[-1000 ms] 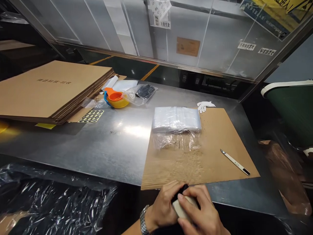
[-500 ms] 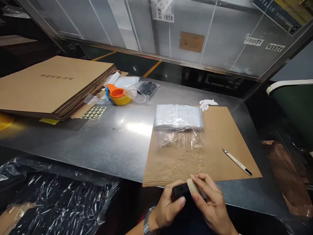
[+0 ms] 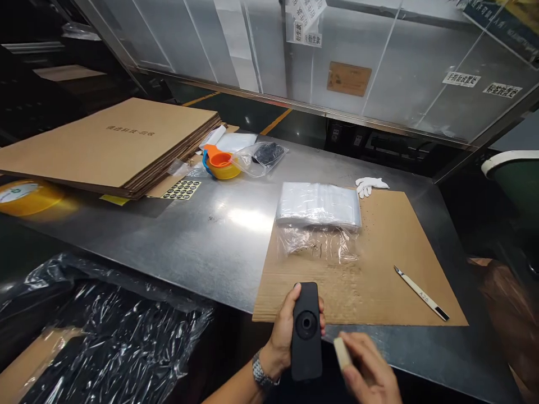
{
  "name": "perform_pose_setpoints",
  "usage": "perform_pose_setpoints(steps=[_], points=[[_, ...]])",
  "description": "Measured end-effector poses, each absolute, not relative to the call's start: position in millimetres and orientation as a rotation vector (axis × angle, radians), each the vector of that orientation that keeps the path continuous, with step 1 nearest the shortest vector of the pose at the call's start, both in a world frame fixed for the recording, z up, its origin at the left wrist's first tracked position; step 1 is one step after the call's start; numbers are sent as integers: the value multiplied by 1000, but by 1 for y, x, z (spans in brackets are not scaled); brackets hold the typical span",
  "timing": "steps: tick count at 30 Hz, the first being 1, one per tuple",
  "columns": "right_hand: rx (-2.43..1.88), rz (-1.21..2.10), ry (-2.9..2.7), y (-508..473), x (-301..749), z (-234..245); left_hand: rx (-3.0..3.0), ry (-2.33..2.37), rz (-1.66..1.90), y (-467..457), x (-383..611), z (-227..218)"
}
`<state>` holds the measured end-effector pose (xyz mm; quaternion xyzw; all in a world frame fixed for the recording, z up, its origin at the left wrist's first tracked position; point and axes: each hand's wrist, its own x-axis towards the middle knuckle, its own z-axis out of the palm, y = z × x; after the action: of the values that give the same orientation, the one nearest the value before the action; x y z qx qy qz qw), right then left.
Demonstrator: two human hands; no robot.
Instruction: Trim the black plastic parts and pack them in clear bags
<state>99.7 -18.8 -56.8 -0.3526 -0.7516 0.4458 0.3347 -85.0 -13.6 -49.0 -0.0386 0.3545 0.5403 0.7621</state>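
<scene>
My left hand (image 3: 282, 339) is wrapped round a long black rectangular part (image 3: 306, 357) with rounded corners. A round recess with a hole in its centre faces up at me. In my right hand (image 3: 371, 367), thumb and fingers pinch a small beige block (image 3: 342, 353), apart from the black part and to its right. Both hands are at the near edge of a cardboard sheet (image 3: 387, 247). On that sheet lie a knife-like tool (image 3: 421, 293) with a beige handle marked A26, and a stack of clear plastic bags (image 3: 319, 205).
A metal table (image 3: 202, 241) bears a stack of flat cardboard (image 3: 109, 143), a sticker sheet (image 3: 182, 190), a yellow tape roll (image 3: 46, 202) and an orange cup (image 3: 219, 160). A white glove (image 3: 371, 185) lies behind the sheet. Black plastic wrapping (image 3: 122, 336) fills the near left.
The black part has been turned so its recessed face shows upright. My right hand and the beige block have moved away from it, down and right. The view has shifted slightly left.
</scene>
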Motion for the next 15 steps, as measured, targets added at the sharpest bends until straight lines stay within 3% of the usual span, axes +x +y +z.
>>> perform_pose_setpoints(steps=[4, 7, 10, 15], points=[[-933, 771, -2060, 2, 90, -31, -41, 845, 956, -18, -77, -47], [-714, 618, -2246, 9, 66, -13, -17, 982, 1115, -24, -71, -43], [-586, 636, -2400, 12, 56, -3, 47, 1076, 1199, -32, -69, -40], [-595, 711, -2549, 17, 78, -2, 3, 998, 789, -42, -70, -41]])
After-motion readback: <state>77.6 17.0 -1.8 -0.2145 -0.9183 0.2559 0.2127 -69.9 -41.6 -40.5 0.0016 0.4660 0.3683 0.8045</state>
